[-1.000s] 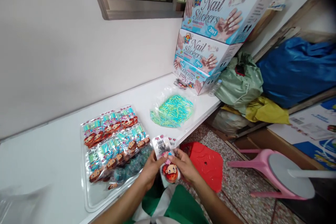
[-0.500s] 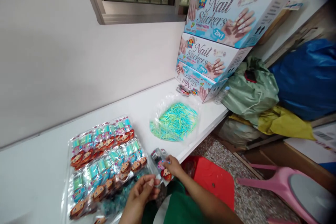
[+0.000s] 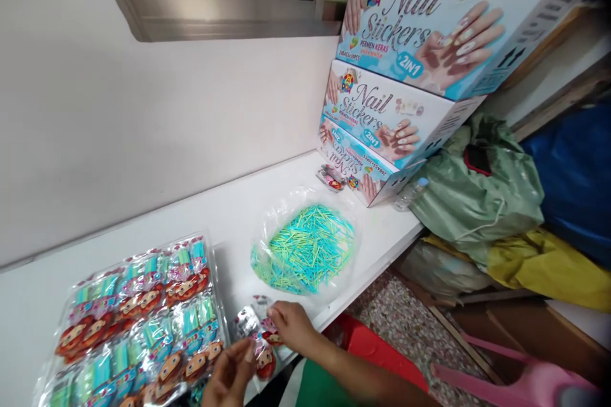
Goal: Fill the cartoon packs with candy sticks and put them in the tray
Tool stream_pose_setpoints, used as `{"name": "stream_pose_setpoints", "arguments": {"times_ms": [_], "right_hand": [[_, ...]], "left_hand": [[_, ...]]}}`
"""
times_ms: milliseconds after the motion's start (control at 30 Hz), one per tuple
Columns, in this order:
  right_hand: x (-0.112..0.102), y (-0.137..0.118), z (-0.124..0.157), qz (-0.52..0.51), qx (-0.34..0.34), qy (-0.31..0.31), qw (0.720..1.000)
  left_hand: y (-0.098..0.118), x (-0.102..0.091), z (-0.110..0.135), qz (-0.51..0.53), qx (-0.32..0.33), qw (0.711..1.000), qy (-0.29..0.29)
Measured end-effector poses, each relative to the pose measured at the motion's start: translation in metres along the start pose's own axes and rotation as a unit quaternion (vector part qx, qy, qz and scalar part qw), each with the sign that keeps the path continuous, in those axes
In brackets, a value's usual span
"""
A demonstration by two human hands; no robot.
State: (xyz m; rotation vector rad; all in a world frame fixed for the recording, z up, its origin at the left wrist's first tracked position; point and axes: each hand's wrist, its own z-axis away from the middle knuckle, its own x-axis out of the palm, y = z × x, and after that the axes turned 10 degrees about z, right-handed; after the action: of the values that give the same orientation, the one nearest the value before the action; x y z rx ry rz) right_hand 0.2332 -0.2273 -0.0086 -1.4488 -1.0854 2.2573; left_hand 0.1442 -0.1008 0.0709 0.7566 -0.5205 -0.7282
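Note:
At the table's front edge are two small clear packets, overlapping, each printed with a red-haired cartoon figure. My right hand point(image 3: 292, 329) pinches the rear packet point(image 3: 271, 333) by its right side. My left hand point(image 3: 230, 374) is closed, its fingertips pinching the left edge of the front packet point(image 3: 263, 361). Left of my hands, a clear plastic sheet or tray point(image 3: 217, 280) bears rows of similar packets point(image 3: 143, 296) with green and blue sticks inside. Beyond my right hand lies an open clear bag point(image 3: 260, 229) of loose thin green and blue sticks point(image 3: 310, 248).
Three nail-sticker cartons point(image 3: 377, 105) are stacked at the table's far end, with a few packets point(image 3: 331, 177) and a plastic bottle point(image 3: 410, 194) beside them. To the right are green sacks point(image 3: 487, 184), a red stool point(image 3: 377, 350) and a pink stool point(image 3: 506, 369).
The view has shifted, so the tray and my hands appear further left and lower. The two packets between my hands have spread apart and now show separately.

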Motion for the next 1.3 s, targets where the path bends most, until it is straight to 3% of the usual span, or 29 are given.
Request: {"name": "stream_pose_setpoints", "arguments": {"times_ms": [100, 200, 300, 433, 567, 733, 900, 1000, 1067, 1167, 1300], "right_hand": [[-0.042, -0.016, 0.006, -0.131, -0.067, -0.045, 0.988], [-0.067, -0.032, 0.019, -0.215, -0.101, -0.116, 0.965], [-0.074, -0.038, 0.028, -0.303, -0.083, -0.140, 0.939], [-0.075, -0.031, 0.019, -0.408, -0.047, -0.176, 0.895], [-0.084, -0.012, -0.008, -0.434, -0.033, -0.203, 0.877], [-0.098, 0.022, -0.038, -0.427, -0.027, -0.228, 0.875], [-0.102, 0.063, -0.047, -0.289, -0.085, -0.163, 0.940], [-0.093, 0.091, -0.044, -0.219, -0.141, -0.136, 0.956], [-0.087, 0.112, -0.040, -0.208, -0.159, -0.146, 0.954], [-0.087, 0.141, -0.028, -0.255, -0.146, -0.211, 0.932], [-0.101, 0.169, -0.010, -0.298, -0.130, -0.273, 0.906]], "left_hand": [[0.016, 0.013, -0.004, 0.004, 0.010, 0.999, 0.036], [0.027, 0.027, -0.001, 0.058, -0.043, 0.996, -0.054], [0.032, 0.038, 0.005, 0.094, -0.046, 0.991, -0.083], [0.035, 0.051, 0.004, 0.103, -0.036, 0.992, -0.060], [0.030, 0.079, -0.012, 0.136, -0.028, 0.990, -0.002], [0.005, 0.121, -0.041, 0.222, -0.006, 0.974, 0.032], [-0.032, 0.135, -0.062, 0.209, -0.003, 0.978, 0.013], [-0.064, 0.137, -0.069, 0.196, 0.015, 0.980, 0.010], [-0.087, 0.142, -0.070, 0.206, 0.036, 0.978, 0.028], [-0.114, 0.159, -0.063, 0.227, 0.058, 0.970, 0.069], [-0.129, 0.185, -0.051, 0.271, 0.092, 0.957, 0.044]]}}
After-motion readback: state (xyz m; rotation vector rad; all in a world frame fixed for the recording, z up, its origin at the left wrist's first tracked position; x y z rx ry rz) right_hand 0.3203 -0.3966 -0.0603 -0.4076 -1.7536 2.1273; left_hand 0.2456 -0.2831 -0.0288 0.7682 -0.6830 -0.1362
